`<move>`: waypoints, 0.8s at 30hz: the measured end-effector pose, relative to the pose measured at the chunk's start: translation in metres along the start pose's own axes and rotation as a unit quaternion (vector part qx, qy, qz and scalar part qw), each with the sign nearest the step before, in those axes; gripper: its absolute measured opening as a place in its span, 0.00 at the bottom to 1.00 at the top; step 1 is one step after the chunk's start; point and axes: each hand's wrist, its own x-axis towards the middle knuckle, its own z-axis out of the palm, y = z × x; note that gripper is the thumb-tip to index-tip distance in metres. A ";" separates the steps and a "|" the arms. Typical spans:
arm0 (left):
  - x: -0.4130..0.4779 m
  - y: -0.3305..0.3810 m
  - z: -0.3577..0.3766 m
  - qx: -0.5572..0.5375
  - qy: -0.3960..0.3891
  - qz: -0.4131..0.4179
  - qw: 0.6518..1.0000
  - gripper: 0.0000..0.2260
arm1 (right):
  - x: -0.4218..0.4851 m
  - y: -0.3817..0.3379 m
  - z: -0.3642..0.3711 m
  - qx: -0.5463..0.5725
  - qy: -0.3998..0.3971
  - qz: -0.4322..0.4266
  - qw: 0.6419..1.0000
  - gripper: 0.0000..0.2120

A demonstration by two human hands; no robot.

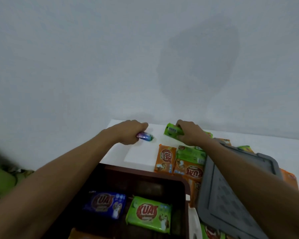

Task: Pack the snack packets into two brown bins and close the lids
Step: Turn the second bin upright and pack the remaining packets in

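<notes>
Left hand: fingers curled round a blue-purple packet, low over the white table near its far edge. Whether the packet touches the table cannot be told.
Right hand: clamped on a bright green packet, at the far end of the loose pile.
Hands together: apart, side by side, each gripping its own packet.
Loose pile: orange packets and pale green packets overlap on the table, beneath and beside the right forearm.
Grey lid: tilted, lying over the right part of the pile, partly hidden by the right forearm.
Brown bin: open and nearest the viewer, its right wall just beside the orange packets.
Bin contents: a dark blue packet and a green KUAT packet lie flat, side by side, printed faces up.
Wall: plain white, behind the table, with a soft shadow on it.
</notes>
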 end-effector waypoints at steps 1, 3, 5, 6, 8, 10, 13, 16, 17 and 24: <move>-0.007 -0.001 -0.004 -0.012 0.026 -0.004 1.000 0.12 | -0.006 -0.005 -0.004 0.044 0.020 0.012 0.999 0.13; -0.021 -0.002 -0.012 -0.035 0.072 -0.013 0.997 0.21 | -0.018 -0.018 -0.018 0.159 0.055 0.051 0.984 0.10; -0.036 -0.002 -0.023 -0.103 0.087 -0.032 0.990 0.28 | -0.033 -0.036 -0.036 0.322 0.050 0.094 0.941 0.08; -0.043 -0.001 -0.028 -0.138 0.085 -0.043 0.986 0.30 | -0.040 -0.044 -0.044 0.393 0.033 0.109 0.913 0.07; -0.059 -0.001 -0.039 -0.180 0.075 -0.049 0.980 0.34 | -0.058 -0.065 -0.058 0.469 0.003 0.120 0.875 0.06; -0.075 -0.002 -0.047 -0.212 0.078 -0.046 0.973 0.32 | -0.078 -0.086 -0.069 0.519 -0.015 0.108 0.848 0.09; -0.107 -0.003 -0.051 -0.236 0.101 -0.034 0.966 0.28 | -0.111 -0.117 -0.075 0.572 -0.062 0.077 0.815 0.16; -0.137 0.000 -0.050 -0.225 0.129 -0.021 0.965 0.27 | -0.141 -0.141 -0.069 0.610 -0.107 0.071 0.782 0.17; -0.147 0.001 -0.048 -0.218 0.137 -0.010 0.966 0.27 | -0.151 -0.147 -0.065 0.632 -0.120 0.076 0.762 0.18; -0.186 0.021 -0.040 -0.190 0.140 0.053 0.970 0.32 | -0.197 -0.156 -0.042 0.628 -0.167 0.130 0.749 0.20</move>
